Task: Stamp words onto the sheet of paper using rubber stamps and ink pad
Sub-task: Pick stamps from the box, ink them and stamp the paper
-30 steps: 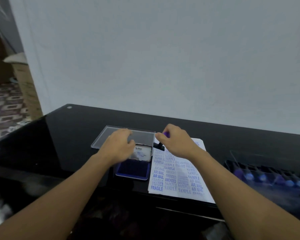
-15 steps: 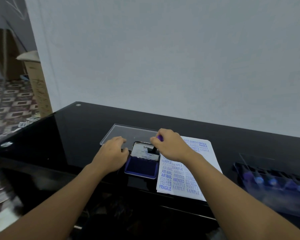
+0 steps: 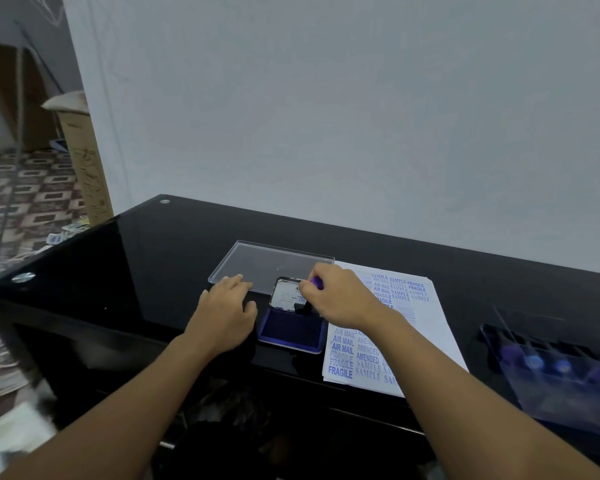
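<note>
An open blue ink pad lies on the black table, its lid raised behind it. My right hand pinches a rubber stamp with a purple top, and the stamp's dark base is down at the pad's far right corner. My left hand rests on the table just left of the pad, fingers loosely bent, holding nothing. The white sheet of paper, covered with blue words such as SAMPLE, AIR MAIL and FRAGILE, lies right of the pad, partly under my right forearm.
A clear plastic lid lies flat behind the pad. At the right edge stands a clear tray holding several purple-topped stamps. The table's front edge runs under my forearms. A cardboard box stands on the floor at the left.
My right hand has carried the stamp from over the paper's top left corner leftward onto the ink pad. My left hand has slid off the pad's lid to the table beside it.
</note>
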The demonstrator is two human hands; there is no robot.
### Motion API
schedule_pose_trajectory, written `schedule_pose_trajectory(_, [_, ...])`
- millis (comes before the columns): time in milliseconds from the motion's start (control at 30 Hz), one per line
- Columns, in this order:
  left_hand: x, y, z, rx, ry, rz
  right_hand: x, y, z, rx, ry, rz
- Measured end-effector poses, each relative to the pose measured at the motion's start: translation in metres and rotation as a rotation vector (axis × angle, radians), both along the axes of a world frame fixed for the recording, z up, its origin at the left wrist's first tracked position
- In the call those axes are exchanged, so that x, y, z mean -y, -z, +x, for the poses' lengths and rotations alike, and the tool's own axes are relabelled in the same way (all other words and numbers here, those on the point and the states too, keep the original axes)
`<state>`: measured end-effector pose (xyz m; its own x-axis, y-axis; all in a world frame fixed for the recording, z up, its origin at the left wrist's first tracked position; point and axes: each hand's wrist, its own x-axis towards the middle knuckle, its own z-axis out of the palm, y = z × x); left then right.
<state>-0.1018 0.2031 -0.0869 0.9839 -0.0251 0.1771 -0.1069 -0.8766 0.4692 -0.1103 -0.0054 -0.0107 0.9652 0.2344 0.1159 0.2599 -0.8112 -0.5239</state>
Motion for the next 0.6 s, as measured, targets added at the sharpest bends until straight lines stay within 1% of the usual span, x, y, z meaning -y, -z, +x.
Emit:
schedule_pose_trajectory(400, [-0.002,0.017,-0.003,0.062,-0.005,0.065,-0.019,0.011,0.005,-0.009,-0.077,-0.124])
schedule_pose_trajectory(600, [-0.003,0.022,-0.003,0.059,-0.01,0.089,-0.034,0.016,0.009,-0.009,-0.1,-0.214])
